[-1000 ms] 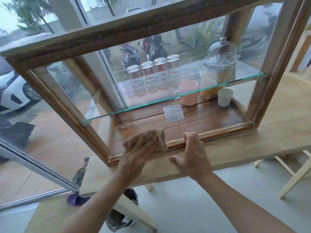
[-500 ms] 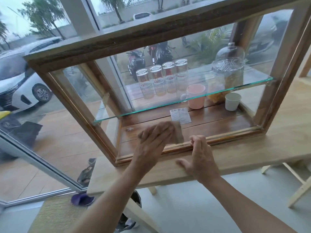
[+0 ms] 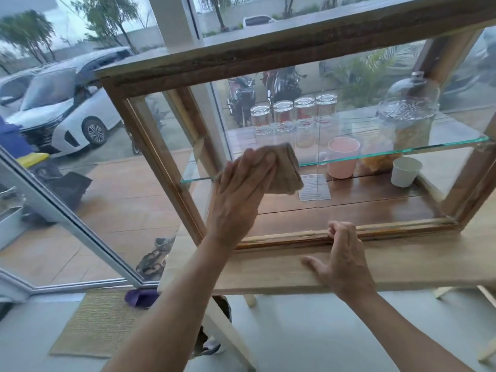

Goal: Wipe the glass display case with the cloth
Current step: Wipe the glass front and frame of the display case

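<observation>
The glass display case (image 3: 316,49) stands on a pale wooden table (image 3: 402,264) next to a big window, its front pane facing the person. The left hand (image 3: 239,194) lies flat against the left part of that pane, fingers spread over a folded tan cloth (image 3: 284,170) and pinning it to the glass about level with the inner glass shelf (image 3: 389,153). So the cloth is pressed rather than gripped, held by palm and fingers against the surface. The right hand (image 3: 342,260) rests on the table's near edge just in front of the case, fingers loosely curled at the lower wooden rail and holding nothing, apparently steadying the case.

Behind the pane, upturned glasses (image 3: 294,118) and a domed glass jar (image 3: 408,116) stand on the shelf, with a pink mug (image 3: 342,157) and a white paper cup (image 3: 405,171) on the wooden floor below.

The cloth looks soft and limp, so it probably needs a flat hand over its folds to keep from bunching. The pane is stiff, smooth and fragile (and likely slippery under the cloth), so pressure ought to be moderate and even. The case itself is best held by its wooden frame, never by the glass, and jolts could rattle the glassware inside
</observation>
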Demonstrator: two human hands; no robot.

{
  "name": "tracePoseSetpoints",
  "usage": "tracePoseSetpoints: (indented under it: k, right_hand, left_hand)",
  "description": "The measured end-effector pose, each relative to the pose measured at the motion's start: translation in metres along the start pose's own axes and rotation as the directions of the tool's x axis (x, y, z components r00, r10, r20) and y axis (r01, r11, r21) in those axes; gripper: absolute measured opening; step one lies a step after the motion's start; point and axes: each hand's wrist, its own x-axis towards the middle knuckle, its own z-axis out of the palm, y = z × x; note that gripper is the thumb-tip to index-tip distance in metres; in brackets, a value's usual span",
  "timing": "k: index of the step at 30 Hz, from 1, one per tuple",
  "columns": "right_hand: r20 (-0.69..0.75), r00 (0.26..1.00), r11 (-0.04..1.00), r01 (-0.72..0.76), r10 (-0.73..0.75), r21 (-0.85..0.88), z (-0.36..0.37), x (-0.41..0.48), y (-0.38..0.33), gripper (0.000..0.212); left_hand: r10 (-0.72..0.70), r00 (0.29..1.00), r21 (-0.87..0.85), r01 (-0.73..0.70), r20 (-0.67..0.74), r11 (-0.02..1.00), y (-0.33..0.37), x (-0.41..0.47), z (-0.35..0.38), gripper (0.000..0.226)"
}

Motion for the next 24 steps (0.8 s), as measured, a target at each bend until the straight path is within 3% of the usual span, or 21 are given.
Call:
tracePoseSetpoints:
  k: [2,4,6,7,10,13,15,18,20,24]
  right_hand:
    - [0.004,1.0,1.0,0.004,-0.004,0.0,0.001,0.0,0.0,0.091]
    - [-0.003,1.0,1.0,0.004,-0.004,-0.005,0.002,-0.001,0.0,0.091]
    - [-0.009,1.0,1.0,0.0,0.0,0.001,0.001,0.0,-0.001,0.09]
    - [-0.008,1.0,1.0,-0.004,0.004,0.005,0.001,0.0,-0.001,0.09]
    - [0.003,1.0,1.0,-0.003,0.003,-0.002,0.002,0.0,0.001,0.09]
    - [0.005,1.0,1.0,0.003,-0.003,0.003,0.003,0.0,0.003,0.09]
    - [0.005,1.0,1.0,0.003,-0.003,0.004,0.003,0.0,0.003,0.09]
    - [0.001,1.0,1.0,0.001,-0.001,0.007,0.004,-0.001,0.001,0.09]
    - [-0.001,1.0,1.0,-0.001,0.001,0.01,0.004,-0.001,0.001,0.09]
    - [0.004,1.0,1.0,-0.004,0.004,0.001,0.004,-0.001,0.001,0.09]
  left_hand:
    - [-0.149,0.985,0.027,0.152,-0.093,0.988,-0.028,-0.007,-0.01,0.06]
    - [-0.363,0.912,-0.004,0.369,-0.19,0.93,-0.023,-0.038,-0.008,0.068]
    - [-0.559,0.816,-0.091,0.551,-0.146,0.829,0.019,-0.065,0.007,0.076]
    - [-0.593,0.801,-0.13,0.581,-0.082,0.803,0.043,-0.071,0.017,0.083]
    - [-0.473,0.881,-0.174,0.471,0.032,0.865,0.079,-0.058,0.028,0.092]
    - [-0.313,0.95,-0.08,0.312,0.008,0.947,0.031,-0.03,0.015,0.08]
    - [-0.315,0.947,0.007,0.316,-0.063,0.949,0.001,-0.035,0.005,0.067]
    - [-0.503,0.859,-0.026,0.503,-0.097,0.864,0.007,-0.078,0.011,0.067]
    - [-0.635,0.772,-0.073,0.633,-0.016,0.771,0.036,-0.097,0.022,0.08]
    - [-0.729,0.679,-0.214,0.728,0.091,0.651,0.086,-0.069,0.031,0.095]
